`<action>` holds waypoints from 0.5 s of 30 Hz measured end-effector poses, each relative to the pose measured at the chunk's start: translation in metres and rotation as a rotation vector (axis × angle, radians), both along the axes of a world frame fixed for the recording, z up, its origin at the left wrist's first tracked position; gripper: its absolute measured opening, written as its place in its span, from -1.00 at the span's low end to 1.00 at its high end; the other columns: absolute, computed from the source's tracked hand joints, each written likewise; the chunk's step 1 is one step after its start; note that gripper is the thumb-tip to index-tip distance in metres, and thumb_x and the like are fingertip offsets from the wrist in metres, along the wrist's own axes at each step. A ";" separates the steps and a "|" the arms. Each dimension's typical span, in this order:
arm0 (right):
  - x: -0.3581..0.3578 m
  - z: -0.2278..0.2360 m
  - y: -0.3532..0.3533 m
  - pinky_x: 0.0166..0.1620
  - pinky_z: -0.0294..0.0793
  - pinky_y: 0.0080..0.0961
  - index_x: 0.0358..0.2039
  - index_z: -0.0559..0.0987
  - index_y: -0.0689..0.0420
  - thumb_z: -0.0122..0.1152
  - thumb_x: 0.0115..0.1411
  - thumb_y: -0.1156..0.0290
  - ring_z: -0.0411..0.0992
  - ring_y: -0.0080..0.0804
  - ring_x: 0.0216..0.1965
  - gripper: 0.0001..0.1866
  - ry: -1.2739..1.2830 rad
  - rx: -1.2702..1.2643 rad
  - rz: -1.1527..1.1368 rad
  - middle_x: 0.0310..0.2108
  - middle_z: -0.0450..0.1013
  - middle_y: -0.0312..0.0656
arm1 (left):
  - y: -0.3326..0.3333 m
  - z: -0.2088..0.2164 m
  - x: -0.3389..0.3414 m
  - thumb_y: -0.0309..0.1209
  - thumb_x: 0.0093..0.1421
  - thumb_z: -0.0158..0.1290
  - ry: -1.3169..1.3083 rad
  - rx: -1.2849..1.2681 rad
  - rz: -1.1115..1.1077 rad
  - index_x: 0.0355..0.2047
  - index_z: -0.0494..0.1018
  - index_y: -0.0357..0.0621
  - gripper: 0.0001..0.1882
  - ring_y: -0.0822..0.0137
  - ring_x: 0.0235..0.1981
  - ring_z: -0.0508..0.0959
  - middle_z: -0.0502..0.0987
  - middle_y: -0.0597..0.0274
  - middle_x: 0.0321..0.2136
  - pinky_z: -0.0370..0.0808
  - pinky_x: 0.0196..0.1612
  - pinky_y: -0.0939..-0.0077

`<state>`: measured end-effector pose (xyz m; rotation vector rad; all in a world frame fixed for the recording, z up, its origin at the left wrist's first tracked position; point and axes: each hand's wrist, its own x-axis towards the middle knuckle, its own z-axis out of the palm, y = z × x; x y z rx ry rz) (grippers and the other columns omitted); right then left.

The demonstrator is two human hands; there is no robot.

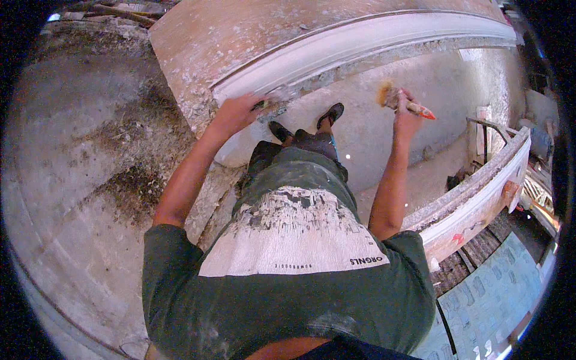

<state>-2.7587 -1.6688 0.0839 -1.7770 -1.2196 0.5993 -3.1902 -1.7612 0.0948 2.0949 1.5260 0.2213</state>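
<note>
Right grip: the right hand point(407, 117) is closed around the orange handle of a worn, pale-bristled paintbrush point(397, 99), held raised in the air with the bristles pointing left, clear of any surface.
Left grip: the left hand point(239, 112) presses down on the near end of a long curved white plaster moulding point(360, 43); the fingers seem to pinch a small tool or scrap at the moulding's chipped edge, too small to make out.
Step in hand: by the look of it, cleaning or dressing the moulding's end, the left hand working the edge while the brush waits.
Next move calls for: probably bringing the bristles down beside the left hand's fingers, lightly, so loose crumbs lift without chipping the edge.
Just beyond the grips: two feet in dark sandals point(330, 114) stand between the hands on the dusty floor point(372, 138).
Surface: the moulding lies on a brown, plaster-spattered wooden board point(198, 36).
Room: rough grey concrete point(78, 150) lies left of the left hand; a second curved white moulding point(480, 198) lies right of the right hand.
</note>
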 end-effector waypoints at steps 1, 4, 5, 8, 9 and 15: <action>-0.001 -0.003 -0.003 -0.27 0.50 -0.49 -0.28 0.65 0.15 0.27 0.10 0.32 0.51 -0.41 -0.37 -0.78 0.094 -0.025 -0.032 -0.38 0.57 -0.18 | 0.024 -0.004 0.022 -0.24 0.13 0.06 0.002 0.022 -0.032 -0.02 0.43 0.10 -0.63 0.02 -0.27 0.55 0.53 0.08 -0.26 0.50 -0.24 0.15; 0.008 -0.004 0.003 -0.28 0.49 -0.60 -0.24 0.62 0.22 0.28 0.11 0.39 0.49 -0.52 -0.35 -0.77 0.219 -0.080 -0.023 -0.35 0.55 -0.20 | 0.091 -0.016 0.086 -0.22 0.13 0.04 -0.007 0.007 -0.033 -0.07 0.47 0.02 -0.64 -0.01 -0.25 0.55 0.53 0.04 -0.23 0.48 -0.20 0.11; 0.014 -0.002 0.005 -0.30 0.49 -0.64 -0.21 0.60 0.24 0.28 0.12 0.41 0.49 -0.54 -0.35 -0.76 0.216 -0.109 -0.043 -0.34 0.55 -0.19 | 0.098 -0.011 0.092 -0.22 0.13 0.04 -0.028 0.001 -0.034 -0.08 0.48 0.02 -0.66 -0.01 -0.25 0.55 0.54 0.04 -0.22 0.48 -0.20 0.12; 0.035 0.000 0.020 -0.29 0.49 -0.64 -0.21 0.60 0.24 0.27 0.12 0.44 0.49 -0.54 -0.36 -0.77 0.237 -0.042 -0.012 -0.34 0.54 -0.19 | 0.106 -0.009 0.091 -0.19 0.14 0.05 0.046 -0.056 -0.058 -0.08 0.49 0.03 -0.66 0.00 -0.23 0.55 0.54 0.10 -0.19 0.49 -0.18 0.16; 0.042 0.001 0.022 -0.26 0.49 -0.61 -0.22 0.60 0.25 0.29 0.10 0.44 0.49 -0.53 -0.35 -0.77 0.289 -0.020 -0.020 -0.33 0.55 -0.19 | 0.096 -0.009 0.077 -0.18 0.15 0.06 -0.005 -0.072 -0.048 -0.07 0.49 0.04 -0.65 0.01 -0.24 0.55 0.54 0.10 -0.20 0.49 -0.19 0.19; 0.078 -0.010 0.026 -0.24 0.48 -0.59 -0.23 0.61 0.22 0.30 0.09 0.41 0.48 -0.53 -0.34 -0.77 0.400 -0.130 -0.048 -0.32 0.55 -0.22 | 0.012 0.021 -0.025 -0.40 0.13 0.15 0.036 -0.353 0.059 -0.04 0.49 0.06 -0.65 0.16 -0.22 0.58 0.55 0.10 -0.24 0.50 -0.15 0.39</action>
